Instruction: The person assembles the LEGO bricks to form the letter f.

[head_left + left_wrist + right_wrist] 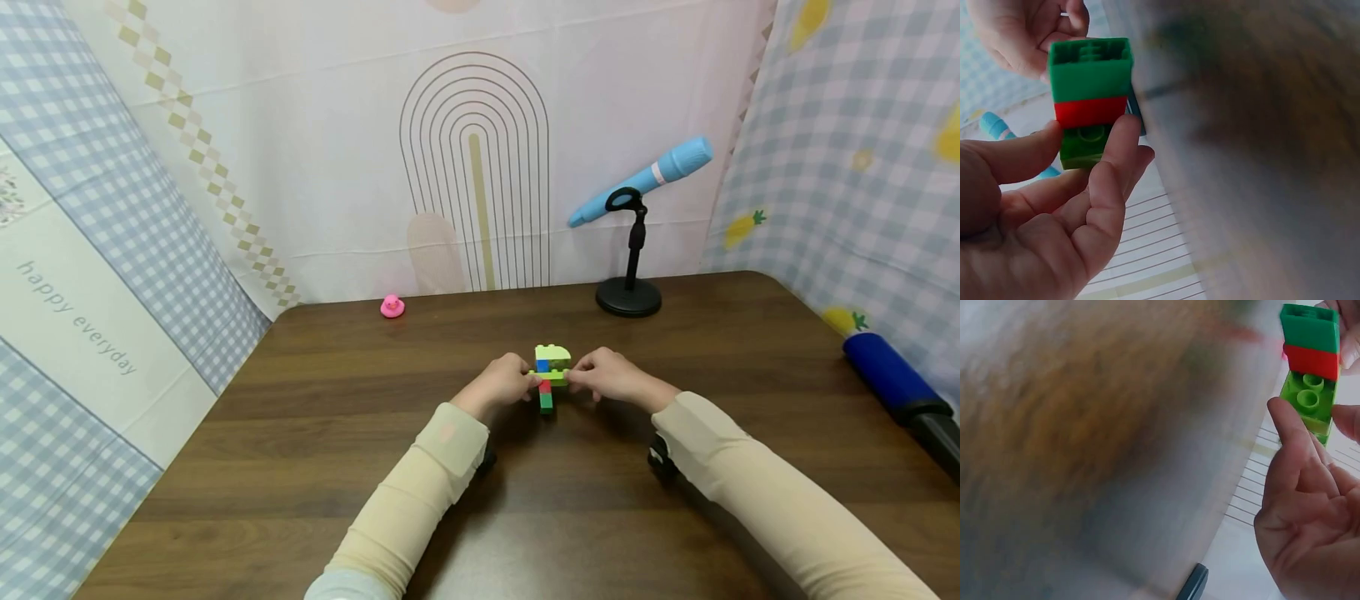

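Observation:
A small figure of toy building bricks is held between both hands near the middle of the table. Its top is a lime curved brick, with a blue brick below. A long lime brick runs crosswise, and under it come a red brick and a green brick, whose hollow underside shows in the left wrist view. My left hand pinches the left end of the long lime brick, beside the red one. With thumb and fingers, my right hand pinches its right end.
A pink rubber duck sits at the table's back edge. Further right stands a black stand, with a blue toy microphone slanting behind its ring. A dark blue cylinder with a black end lies along the right edge of the brown table.

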